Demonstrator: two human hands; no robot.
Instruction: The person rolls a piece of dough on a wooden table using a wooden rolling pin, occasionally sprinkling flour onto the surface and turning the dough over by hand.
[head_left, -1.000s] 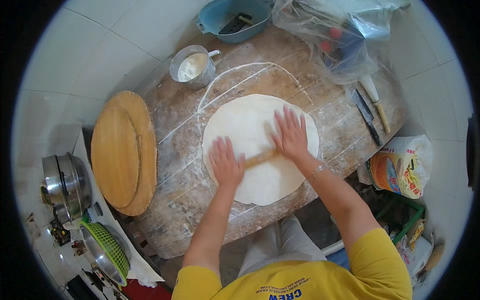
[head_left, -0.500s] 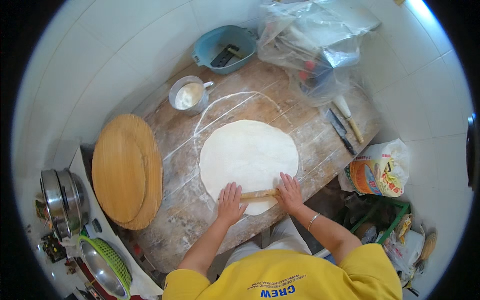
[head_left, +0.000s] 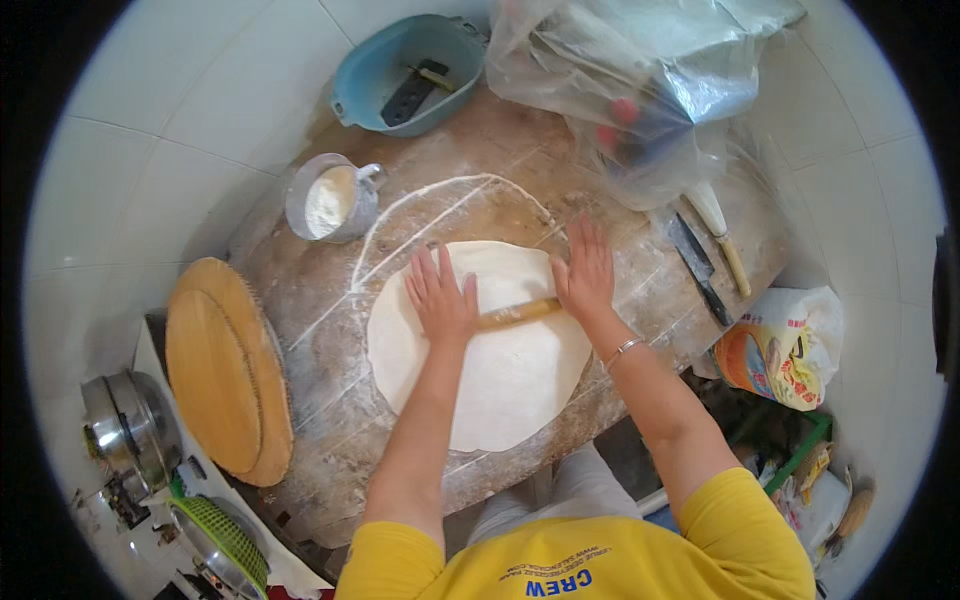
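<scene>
A large round sheet of dough [head_left: 490, 385] lies flat on the floured wooden table [head_left: 330, 400]. Across its upper half is a wooden rolling pin [head_left: 519, 313], its ends covered by my two palms. My left hand [head_left: 442, 297] presses on the pin's left end with its fingers stretched forward and spread, not wrapped round it. At the other end, my right hand [head_left: 588, 272] also lies open, fingers extended past the dough's right edge. Beyond the sheet, a curved line of flour [head_left: 430, 190] marks the boards.
A flour-filled measuring jug [head_left: 335, 200] and a blue basin [head_left: 410, 75] stand at the back. Plastic-covered items [head_left: 640, 90], a knife [head_left: 697, 265] and a brush-like tool [head_left: 722, 240] are to the right. Round wooden boards [head_left: 215, 380] lean at left; a printed bag [head_left: 785, 345] sits lower right.
Both hands have pushed the rolling pin away from me, from the dough's near edge to its upper half. The head view has shifted slightly.
</scene>
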